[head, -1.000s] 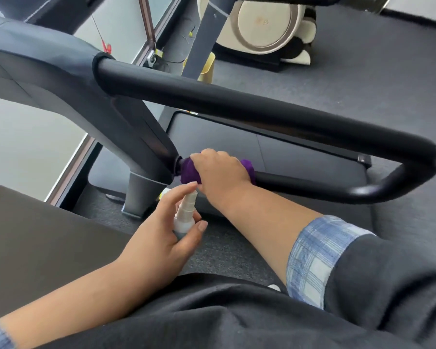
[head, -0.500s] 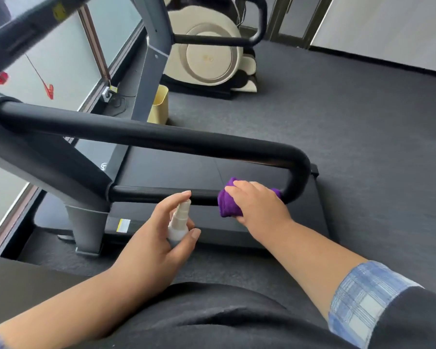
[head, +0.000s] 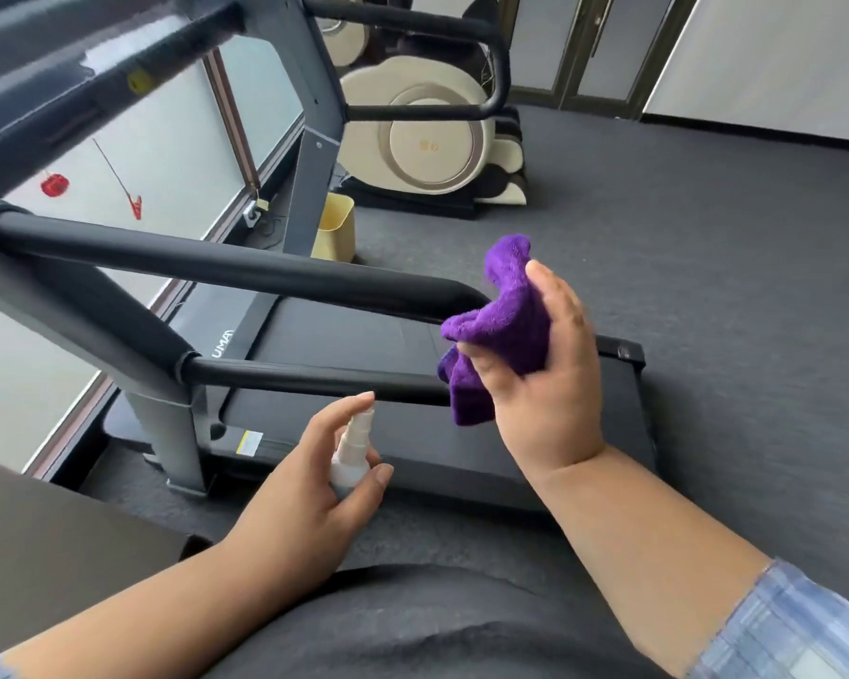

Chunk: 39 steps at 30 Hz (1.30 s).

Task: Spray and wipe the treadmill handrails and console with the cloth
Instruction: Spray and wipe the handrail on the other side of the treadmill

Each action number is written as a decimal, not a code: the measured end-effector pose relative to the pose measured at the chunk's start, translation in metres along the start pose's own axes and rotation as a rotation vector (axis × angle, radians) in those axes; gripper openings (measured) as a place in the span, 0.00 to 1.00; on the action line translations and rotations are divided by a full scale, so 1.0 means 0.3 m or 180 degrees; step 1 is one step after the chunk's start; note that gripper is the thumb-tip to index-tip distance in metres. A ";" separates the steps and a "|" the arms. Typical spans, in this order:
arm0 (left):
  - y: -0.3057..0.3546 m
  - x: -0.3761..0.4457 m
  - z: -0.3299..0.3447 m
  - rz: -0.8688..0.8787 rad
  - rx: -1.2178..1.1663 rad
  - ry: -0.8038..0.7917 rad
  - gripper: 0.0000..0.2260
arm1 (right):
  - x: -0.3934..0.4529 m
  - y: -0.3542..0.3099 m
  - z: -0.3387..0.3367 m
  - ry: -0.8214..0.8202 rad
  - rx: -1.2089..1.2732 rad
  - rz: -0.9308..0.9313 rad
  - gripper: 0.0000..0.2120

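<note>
right hand grips purple cloth; left hand holds spray bottle.

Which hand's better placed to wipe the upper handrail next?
Right, probably. The right hand already grips the purple cloth beside the upper handrail; the left hand holds the spray bottle.
</note>
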<state>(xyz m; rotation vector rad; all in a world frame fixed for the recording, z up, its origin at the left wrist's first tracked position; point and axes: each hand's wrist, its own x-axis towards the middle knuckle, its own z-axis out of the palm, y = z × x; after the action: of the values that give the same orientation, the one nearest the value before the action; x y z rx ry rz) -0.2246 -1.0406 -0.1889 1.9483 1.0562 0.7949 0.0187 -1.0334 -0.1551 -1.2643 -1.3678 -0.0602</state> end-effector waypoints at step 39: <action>-0.034 -0.079 0.063 -0.0570 -0.0153 0.0056 0.26 | -0.308 0.202 0.167 0.0072 0.1843 0.4580 0.35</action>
<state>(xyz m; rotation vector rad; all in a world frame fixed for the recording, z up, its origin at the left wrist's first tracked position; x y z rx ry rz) -0.2246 -1.0639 -0.2108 1.7808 1.1927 0.7324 -0.0025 -1.0313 -0.2744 -1.4317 -0.1574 1.2036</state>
